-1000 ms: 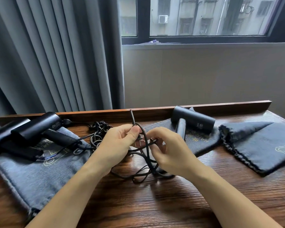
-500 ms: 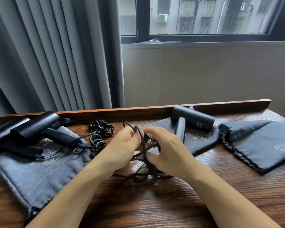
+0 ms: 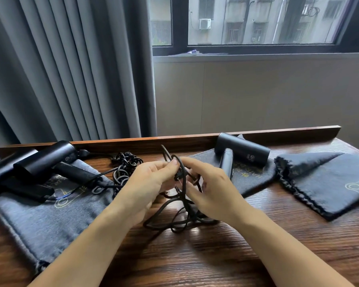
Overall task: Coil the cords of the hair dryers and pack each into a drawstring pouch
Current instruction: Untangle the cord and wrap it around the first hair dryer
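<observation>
Cord (image 3: 182, 195) loops upright between hands (tangled below).

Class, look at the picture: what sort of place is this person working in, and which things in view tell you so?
Probably a hotel room or bedroom: a wooden desk set against a wall under a window facing apartment blocks, with full-length grey curtains beside it.

Two bare forearms come in from the bottom edge, one either side of the table's (image 3: 298, 245) near middle. No sleeves visible, arms uncovered up to frame edge. Left hand (image 3: 149, 183) bare: no ring, no watch, no glove. Right hand (image 3: 211, 193) same: bare, no jewellery or wristband seen. Nails short, unpainted on the left thumb. Rest of body out of view.
</observation>
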The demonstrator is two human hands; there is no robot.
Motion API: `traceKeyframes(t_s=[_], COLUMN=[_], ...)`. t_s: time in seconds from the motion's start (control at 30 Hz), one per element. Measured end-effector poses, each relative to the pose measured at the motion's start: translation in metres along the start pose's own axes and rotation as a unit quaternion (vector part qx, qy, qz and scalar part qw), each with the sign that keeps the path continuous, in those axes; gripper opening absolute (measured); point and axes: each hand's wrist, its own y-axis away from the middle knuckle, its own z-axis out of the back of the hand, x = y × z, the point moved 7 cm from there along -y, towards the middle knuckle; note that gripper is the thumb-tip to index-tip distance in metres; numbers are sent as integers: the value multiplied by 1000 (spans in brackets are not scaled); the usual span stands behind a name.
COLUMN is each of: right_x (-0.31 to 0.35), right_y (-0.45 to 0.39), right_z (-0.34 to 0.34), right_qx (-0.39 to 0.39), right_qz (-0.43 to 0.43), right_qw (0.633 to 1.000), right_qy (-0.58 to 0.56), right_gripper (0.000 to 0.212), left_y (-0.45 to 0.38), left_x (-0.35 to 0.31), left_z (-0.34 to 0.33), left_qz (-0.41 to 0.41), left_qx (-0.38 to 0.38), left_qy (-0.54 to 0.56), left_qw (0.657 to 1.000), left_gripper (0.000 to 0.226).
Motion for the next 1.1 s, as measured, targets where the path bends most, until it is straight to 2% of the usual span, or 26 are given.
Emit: traceKeyframes(t_s=[0.07,0.17,0.3,0.37,0.47,0.5,0.63,0.7,0.77,0.83,0.9,1.0,1.1], right_x=[0,8,17,20,15,10,-1,0,-2,-6,-11,-23,-39], right_y=[1,3,4,2,0,1,1,1,-1,-4,-6,-7,-2], right_z=[2,4,4,4,4,4,0,0,9,27,48,76,112], right_qx=[-30,-78,-96,-94,-84,-82,-39,-20,-30,-69,-117,-201,-316], right_qz=[2,32,66,52,15,7,3,12,-6,-49,-98,-148,-162], right_qw=[998,981,967,965,967,968,975,975,985,995,987,947,885], right_qy=[61,176,226,239,242,238,220,219,168,56,-59,-203,-301], right_gripper=[48,37,22,20,15,13,18,21,24,24,27,33,37], left_y=[2,5,9,9,10,9,12,12,10,9,8,7,9], left_x=[0,3,7,5,1,1,-14,-15,-16,-15,-15,-13,-10], left_z=[-3,-13,-23,-24,-19,-17,-11,-7,0,8,12,14,15], left_qz=[-1,-17,-27,-33,-67,-77,-146,-166,-156,-146,-138,-121,-97], left_qx=[10,37,51,42,29,19,-59,-86,-112,-142,-160,-163,-165], left_qy=[4,-5,-40,-55,-170,-210,-299,-320,-327,-337,-340,-321,-294], left_qw=[1000,999,998,997,983,974,941,929,925,919,916,925,936], left_gripper=[32,33,36,46,71,67,25,26,26,24,23,22,23])
